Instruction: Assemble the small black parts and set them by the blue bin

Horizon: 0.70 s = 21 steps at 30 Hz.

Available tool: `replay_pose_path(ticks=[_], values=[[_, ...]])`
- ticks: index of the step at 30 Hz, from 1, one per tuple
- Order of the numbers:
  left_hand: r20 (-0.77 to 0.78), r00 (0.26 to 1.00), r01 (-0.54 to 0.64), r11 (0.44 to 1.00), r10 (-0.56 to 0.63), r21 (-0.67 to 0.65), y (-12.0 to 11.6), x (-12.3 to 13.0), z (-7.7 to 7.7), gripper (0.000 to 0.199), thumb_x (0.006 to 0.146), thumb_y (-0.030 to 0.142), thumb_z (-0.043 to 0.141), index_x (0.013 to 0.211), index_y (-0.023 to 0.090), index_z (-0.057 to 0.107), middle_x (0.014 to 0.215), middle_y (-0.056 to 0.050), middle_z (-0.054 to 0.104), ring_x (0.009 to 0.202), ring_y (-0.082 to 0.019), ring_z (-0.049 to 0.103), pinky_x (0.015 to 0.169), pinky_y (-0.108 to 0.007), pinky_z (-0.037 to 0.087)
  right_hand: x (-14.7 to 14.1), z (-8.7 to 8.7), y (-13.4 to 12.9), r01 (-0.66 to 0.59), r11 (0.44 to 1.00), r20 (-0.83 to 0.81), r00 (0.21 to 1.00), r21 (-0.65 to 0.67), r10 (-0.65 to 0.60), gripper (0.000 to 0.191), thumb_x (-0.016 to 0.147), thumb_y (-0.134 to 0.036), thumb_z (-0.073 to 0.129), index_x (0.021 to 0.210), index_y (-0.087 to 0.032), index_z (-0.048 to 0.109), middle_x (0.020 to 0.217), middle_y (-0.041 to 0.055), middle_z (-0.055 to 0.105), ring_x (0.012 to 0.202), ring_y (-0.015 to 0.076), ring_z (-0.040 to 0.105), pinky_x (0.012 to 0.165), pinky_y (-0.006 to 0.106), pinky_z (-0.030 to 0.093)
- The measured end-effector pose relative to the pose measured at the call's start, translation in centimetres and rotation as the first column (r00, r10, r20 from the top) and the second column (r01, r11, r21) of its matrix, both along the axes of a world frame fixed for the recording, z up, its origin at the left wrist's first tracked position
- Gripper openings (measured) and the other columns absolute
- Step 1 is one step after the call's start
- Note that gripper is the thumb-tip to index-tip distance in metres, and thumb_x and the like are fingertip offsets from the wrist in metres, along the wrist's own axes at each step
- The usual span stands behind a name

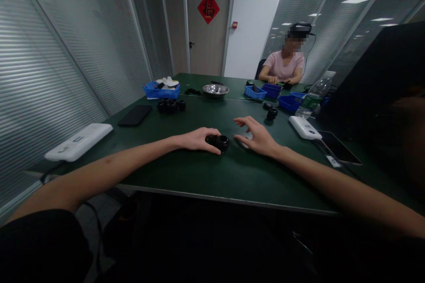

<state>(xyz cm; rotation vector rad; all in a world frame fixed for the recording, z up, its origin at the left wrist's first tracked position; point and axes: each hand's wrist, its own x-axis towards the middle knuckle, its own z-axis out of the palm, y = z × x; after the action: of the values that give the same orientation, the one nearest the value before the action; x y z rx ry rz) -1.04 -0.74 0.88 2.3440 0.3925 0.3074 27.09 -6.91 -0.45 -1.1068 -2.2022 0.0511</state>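
On the green table, my left hand has its thumb and fingers around a glossy black round part. The part has a ring-shaped opening on top, and its left side is partly hidden by the hand. To the right of it my right hand is held with thumb and fingers apart, holding nothing. A small pale object shows partly behind the right thumb; its shape is unclear.
Black round parts stand back left beside a black phone and a blue basket. A metal bowl is behind. Blue bins, a bottle and a white power bank are right. A person sits across.
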Motion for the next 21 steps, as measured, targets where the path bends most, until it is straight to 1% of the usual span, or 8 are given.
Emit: replay_pose_path(ticks=[2,4,7,9,12,15,17,21], values=[[0.007,1.0,0.01,1.0,-0.01,-0.008,0.1,-0.1,-0.1,0.05,0.08,0.052,0.079,0.115,0.018,0.068,0.111,-0.006,0.064,0.103,-0.023,0.058,0.087,-0.033,0.041,0.7,0.0,0.2,0.066,0.997,-0.01,0.998,0.033,-0.065,0.045,0.098,-0.044,0.061,0.137,-0.023,0.056,0.121,0.013,0.061,0.107,0.0308,0.064,0.081,0.048,0.059],[0.01,1.0,0.007,1.0,-0.007,-0.007,0.2,0.0,-0.2,0.05,0.08,0.052,0.079,0.115,0.017,0.068,0.111,-0.006,0.064,0.103,-0.023,0.058,0.087,-0.033,0.041,-0.1,0.3,-0.5,0.035,0.998,-0.018,0.999,0.042,-0.034,0.044,0.099,-0.043,0.059,0.138,-0.023,0.055,0.124,0.0129,0.061,0.11,0.0305,0.063,0.085,0.049,0.059],[0.018,1.0,-0.001,1.0,0.001,-0.009,0.2,0.1,-0.3,0.05,0.079,0.051,0.079,0.114,0.018,0.068,0.111,-0.006,0.064,0.102,-0.023,0.059,0.087,-0.034,0.042,-2.9,0.7,-1.8,-0.113,0.994,0.02,0.993,-0.001,0.113,0.059,0.093,-0.049,0.068,0.144,-0.028,0.049,0.137,0.0124,0.057,0.122,0.0322,0.058,0.098,0.052,0.056],[0.02,1.0,-0.014,1.0,0.014,-0.008,0.1,0.1,-0.2,0.049,0.078,0.051,0.079,0.112,0.017,0.068,0.109,-0.006,0.064,0.099,-0.023,0.059,0.086,-0.034,0.042,-3.7,0.7,-2.0,-0.127,0.992,0.018,0.992,-0.015,0.127,0.07,0.088,-0.055,0.072,0.148,-0.03,0.045,0.14,0.0124,0.055,0.125,0.0336,0.057,0.099,0.053,0.056],[0.011,1.0,-0.011,1.0,0.011,-0.002,0.0,0.0,-0.1,0.049,0.079,0.051,0.079,0.112,0.017,0.068,0.107,-0.006,0.064,0.098,-0.022,0.058,0.085,-0.033,0.041,-1.6,0.2,-0.6,-0.074,0.997,0.025,0.997,-0.009,0.074,0.074,0.088,-0.054,0.073,0.15,-0.029,0.043,0.138,0.0133,0.054,0.121,0.0335,0.06,0.097,0.054,0.058],[0.01,1.0,0.014,1.0,-0.014,-0.004,0.1,-0.1,-0.1,0.05,0.08,0.051,0.079,0.114,0.017,0.068,0.111,-0.007,0.064,0.102,-0.023,0.058,0.087,-0.033,0.041,1.7,-0.2,1.0,0.1,0.992,0.053,0.993,0.074,-0.104,0.054,0.096,-0.043,0.063,0.145,-0.025,0.049,0.134,0.0142,0.055,0.116,0.0338,0.061,0.1,0.06,0.054],[0.012,1.0,0.016,1.0,-0.016,0.0,0.2,-0.1,-0.2,0.05,0.08,0.052,0.079,0.114,0.017,0.068,0.111,-0.007,0.064,0.102,-0.023,0.058,0.087,-0.034,0.041,2.2,-0.2,1.0,0.135,0.987,0.029,0.99,0.089,-0.138,0.049,0.097,-0.041,0.061,0.142,-0.025,0.052,0.13,0.0135,0.057,0.113,0.0332,0.062,0.1,0.061,0.053],[0.012,1.0,0.004,1.0,-0.004,0.017,0.2,0.1,-0.3,0.05,0.079,0.051,0.079,0.114,0.016,0.067,0.109,-0.006,0.063,0.1,-0.023,0.058,0.086,-0.033,0.041,-1.3,0.5,-0.9,-0.07,0.997,0.046,0.997,0.044,0.068,0.055,0.097,-0.047,0.062,0.146,-0.028,0.047,0.137,0.0127,0.055,0.126,0.0334,0.056,0.103,0.057,0.053]])
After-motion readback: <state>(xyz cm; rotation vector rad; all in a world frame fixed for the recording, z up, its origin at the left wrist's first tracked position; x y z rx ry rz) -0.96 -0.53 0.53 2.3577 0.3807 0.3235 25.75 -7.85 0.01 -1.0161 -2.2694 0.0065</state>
